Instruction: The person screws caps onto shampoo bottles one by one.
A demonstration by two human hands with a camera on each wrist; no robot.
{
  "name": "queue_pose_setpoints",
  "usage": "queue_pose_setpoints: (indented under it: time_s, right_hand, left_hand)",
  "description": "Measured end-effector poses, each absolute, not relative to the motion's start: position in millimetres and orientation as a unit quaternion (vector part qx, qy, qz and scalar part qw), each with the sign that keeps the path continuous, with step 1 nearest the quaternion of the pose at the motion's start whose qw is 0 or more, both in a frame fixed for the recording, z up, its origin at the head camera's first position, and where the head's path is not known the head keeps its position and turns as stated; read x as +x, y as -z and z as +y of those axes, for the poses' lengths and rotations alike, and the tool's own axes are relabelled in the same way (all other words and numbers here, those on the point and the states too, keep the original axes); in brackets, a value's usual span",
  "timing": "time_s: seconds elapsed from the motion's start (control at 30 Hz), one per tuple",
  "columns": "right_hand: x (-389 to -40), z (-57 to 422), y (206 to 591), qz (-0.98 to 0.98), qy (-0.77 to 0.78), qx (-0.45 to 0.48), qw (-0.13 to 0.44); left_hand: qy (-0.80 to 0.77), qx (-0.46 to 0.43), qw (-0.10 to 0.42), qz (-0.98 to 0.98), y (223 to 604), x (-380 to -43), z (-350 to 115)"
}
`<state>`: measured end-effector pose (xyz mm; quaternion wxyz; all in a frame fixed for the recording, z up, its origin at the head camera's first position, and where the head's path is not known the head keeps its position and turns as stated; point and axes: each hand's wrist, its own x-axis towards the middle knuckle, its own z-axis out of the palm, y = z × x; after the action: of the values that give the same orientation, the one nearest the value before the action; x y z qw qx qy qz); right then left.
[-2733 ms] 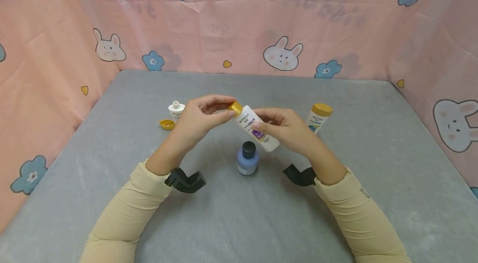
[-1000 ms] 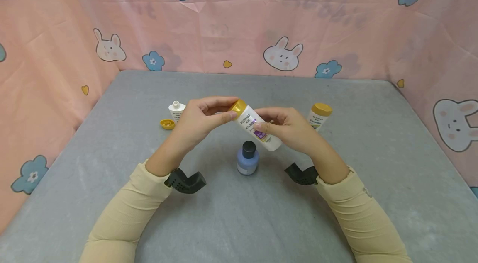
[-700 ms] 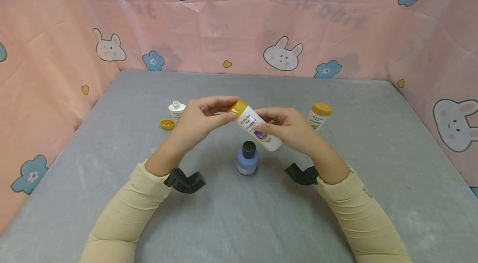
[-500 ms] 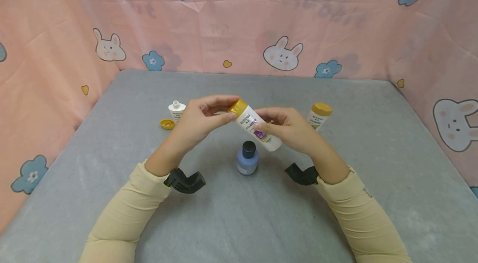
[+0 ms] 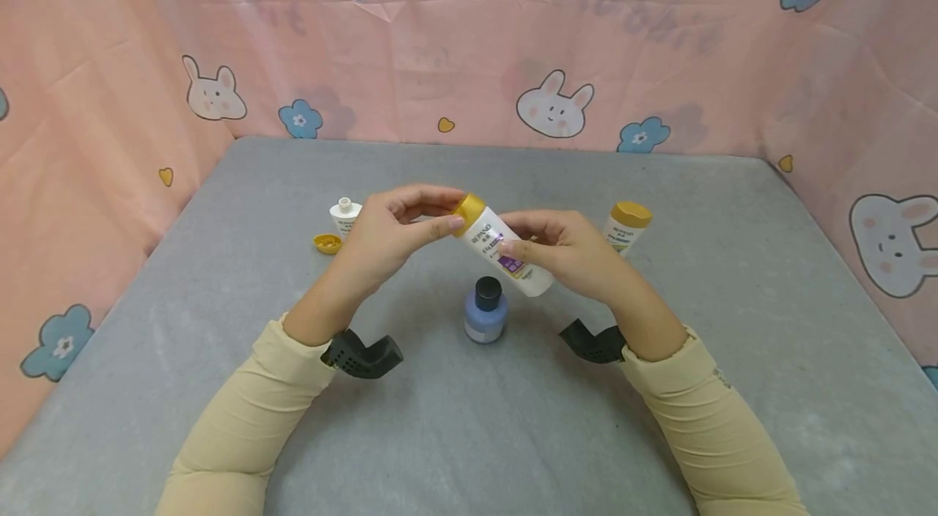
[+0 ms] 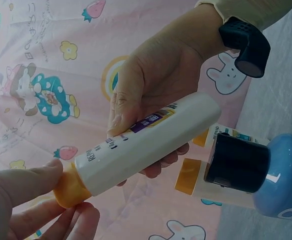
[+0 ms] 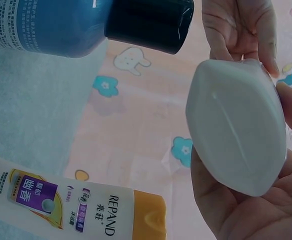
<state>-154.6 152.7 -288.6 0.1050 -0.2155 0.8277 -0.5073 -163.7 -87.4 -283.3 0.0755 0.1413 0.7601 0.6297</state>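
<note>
Aloft, left fingers (image 5: 438, 195) closed on gold cap (image 6: 72, 189); right fingers (image 5: 533, 221) round white bottle (image 6: 146, 150).

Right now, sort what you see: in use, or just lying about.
Apparently in use: left hand; right hand; held white bottle; pinched gold cap.
Apparently idle: blue bottle; uncapped white bottle; gold cap beside it; other gold-capped bottles.

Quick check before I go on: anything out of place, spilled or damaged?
Yes: the white REPAND bottle behind the left hand stands uncapped, and a loose gold cap lies beside it, while the blue bottle wears its black cap. No spill or damage shows, though the left hand hides part of the uncapped bottle.
</note>
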Motion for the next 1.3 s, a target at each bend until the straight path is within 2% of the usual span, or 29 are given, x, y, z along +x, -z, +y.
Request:
queue_pose_setpoints:
  time_s: [1.3]
  right_hand:
    - [-153.8,156.5,285.8,0.826,0.499,-0.234,0.120]
  left_hand:
    - [-0.626,0.218,0.080,0.745,283.3,-163.6,-90.6]
